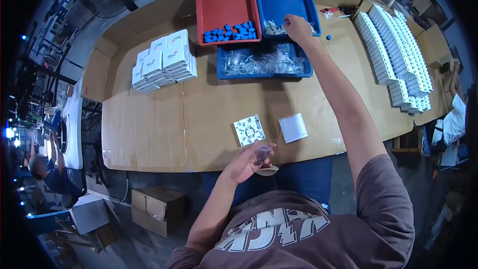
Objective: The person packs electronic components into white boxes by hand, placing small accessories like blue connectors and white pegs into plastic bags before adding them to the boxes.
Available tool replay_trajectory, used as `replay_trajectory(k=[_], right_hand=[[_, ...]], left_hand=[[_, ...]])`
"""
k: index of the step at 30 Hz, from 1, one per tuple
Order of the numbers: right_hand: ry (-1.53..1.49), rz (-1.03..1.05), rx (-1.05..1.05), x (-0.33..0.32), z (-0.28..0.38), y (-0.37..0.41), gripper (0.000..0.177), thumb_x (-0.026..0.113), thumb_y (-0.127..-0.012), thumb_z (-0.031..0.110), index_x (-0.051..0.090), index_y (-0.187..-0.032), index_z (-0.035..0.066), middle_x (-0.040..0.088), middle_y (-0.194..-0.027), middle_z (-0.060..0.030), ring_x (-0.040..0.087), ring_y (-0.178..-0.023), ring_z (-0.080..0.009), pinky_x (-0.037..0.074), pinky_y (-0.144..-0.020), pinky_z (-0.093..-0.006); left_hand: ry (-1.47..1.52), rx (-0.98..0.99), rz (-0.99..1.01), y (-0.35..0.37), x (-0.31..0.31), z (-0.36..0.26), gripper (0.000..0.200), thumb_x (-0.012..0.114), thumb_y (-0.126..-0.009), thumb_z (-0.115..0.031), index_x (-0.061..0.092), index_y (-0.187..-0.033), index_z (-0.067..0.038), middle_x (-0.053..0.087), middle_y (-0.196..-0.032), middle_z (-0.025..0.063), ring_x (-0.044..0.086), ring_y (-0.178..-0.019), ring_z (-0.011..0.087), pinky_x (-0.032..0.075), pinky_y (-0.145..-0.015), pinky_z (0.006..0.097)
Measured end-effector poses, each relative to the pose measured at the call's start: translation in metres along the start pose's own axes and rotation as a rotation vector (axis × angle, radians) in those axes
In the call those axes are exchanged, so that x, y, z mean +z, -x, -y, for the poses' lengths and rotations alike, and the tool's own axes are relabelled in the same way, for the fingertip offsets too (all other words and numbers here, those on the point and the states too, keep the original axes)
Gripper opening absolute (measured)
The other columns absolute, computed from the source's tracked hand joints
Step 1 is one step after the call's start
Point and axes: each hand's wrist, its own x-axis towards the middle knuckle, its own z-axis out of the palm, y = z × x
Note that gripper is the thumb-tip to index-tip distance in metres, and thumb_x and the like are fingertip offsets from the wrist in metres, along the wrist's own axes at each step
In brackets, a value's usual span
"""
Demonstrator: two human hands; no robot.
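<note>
My left hand is near the table's front edge, its fingers closed around a small clear plastic piece. Just beyond it lie a printed white sheet or card with a dark ring pattern and a white square box. My right hand is stretched out over the upper blue tray, fingers bent together beside small whitish parts. Whatever is between those fingertips is too small to make out.
A red tray holds blue parts. The nearer blue tray contains clear plastic pieces. White boxes are stacked at left, with long rows of boxes at right. Another person is at far left.
</note>
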Motion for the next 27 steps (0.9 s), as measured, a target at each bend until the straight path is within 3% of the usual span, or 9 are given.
replay_trajectory(k=[5, 9, 12, 15, 17, 19, 21, 27], right_hand=[[0.249, 0.098, 0.02, 0.033, 0.001, -0.023, 0.023, 0.066, -0.088, 0.017, 0.073, -0.11, 0.014, 0.075, -0.099, -0.0151, 0.071, -0.098, -0.0366, 0.057, -0.085, -0.0474], [0.085, -0.002, 0.055, 0.035, 0.0, -0.021, 0.024, 0.064, -0.088, 0.015, 0.074, -0.109, 0.014, 0.074, -0.102, -0.0169, 0.071, -0.1, -0.0368, 0.056, -0.086, -0.0477], [-0.073, -0.194, -0.02, 0.038, -0.011, -0.02, 0.022, 0.064, -0.087, 0.013, 0.076, -0.106, 0.011, 0.075, -0.096, -0.0166, 0.072, -0.094, -0.039, 0.057, -0.083, -0.0468], [-0.342, -0.171, -0.014, 0.021, -0.015, -0.016, 0.021, 0.069, -0.087, 0.017, 0.078, -0.106, 0.011, 0.076, -0.094, -0.0143, 0.072, -0.093, -0.0363, 0.056, -0.082, -0.0427], [-0.607, -0.16, -0.009, -0.004, 0.007, 0.013, 0.02, 0.075, -0.087, 0.016, 0.078, -0.103, 0.004, 0.076, -0.088, -0.0109, 0.071, -0.082, -0.0189, 0.054, -0.076, -0.0335], [-1.034, 0.025, 0.173, -0.041, 0.047, 0.068, 0.02, 0.077, -0.09, 0.013, 0.076, -0.105, 0.0, 0.072, -0.087, -0.0021, 0.059, -0.073, -0.0079, 0.046, -0.065, -0.0238], [-1.156, 0.185, 0.17, -0.072, 0.077, 0.127, 0.02, 0.074, -0.092, 0.01, 0.071, -0.108, -0.002, 0.069, -0.088, -0.0016, 0.054, -0.07, -0.0048, 0.041, -0.061, -0.0209], [-1.261, 0.383, 0.292, -0.111, 0.129, 0.266, 0.013, 0.076, -0.091, 0.006, 0.073, -0.102, 0.001, 0.073, -0.089, -0.0015, 0.061, -0.077, -0.0047, 0.047, -0.066, -0.0206]], left_hand=[[0.029, 0.04, 0.015, 0.012, -0.004, -0.004, 0.059, 0.04, -0.109, -0.051, 0.058, -0.134, -0.001, 0.065, -0.102, 0.0043, 0.057, -0.08, 0.0124, 0.051, -0.081, 0.0317], [0.017, 0.064, -0.014, 0.019, -0.003, -0.004, 0.06, 0.04, -0.109, -0.052, 0.057, -0.135, 0.0, 0.065, -0.105, 0.0056, 0.058, -0.083, 0.0136, 0.052, -0.084, 0.0336], [-0.012, 0.123, 0.01, 0.023, 0.006, -0.009, 0.061, 0.041, -0.109, -0.052, 0.057, -0.136, 0.0, 0.065, -0.107, 0.0063, 0.059, -0.085, 0.0146, 0.053, -0.086, 0.0354], [0.012, 0.181, -0.005, 0.024, 0.012, -0.012, 0.063, 0.042, -0.108, -0.053, 0.055, -0.138, 0.001, 0.065, -0.109, 0.0065, 0.06, -0.086, 0.0156, 0.054, -0.088, 0.0372], [0.091, 0.221, 0.006, 0.023, 0.014, -0.011, 0.062, 0.045, -0.107, -0.051, 0.055, -0.138, 0.001, 0.066, -0.111, 0.0074, 0.063, -0.087, 0.0163, 0.055, -0.088, 0.0379], [0.209, 0.27, 0.049, 0.017, 0.014, -0.015, 0.058, 0.05, -0.107, -0.047, 0.056, -0.137, 0.002, 0.068, -0.115, 0.009, 0.067, -0.089, 0.0171, 0.057, -0.088, 0.038], [0.256, 0.227, 0.051, 0.013, 0.018, -0.023, 0.061, 0.048, -0.107, -0.05, 0.056, -0.138, 0.001, 0.07, -0.116, 0.0092, 0.068, -0.09, 0.0185, 0.057, -0.088, 0.0387], [0.208, 0.206, 0.027, 0.0, 0.019, -0.024, 0.058, 0.048, -0.106, -0.052, 0.059, -0.133, -0.001, 0.072, -0.116, 0.0117, 0.07, -0.092, 0.0214, 0.058, -0.086, 0.0395]])
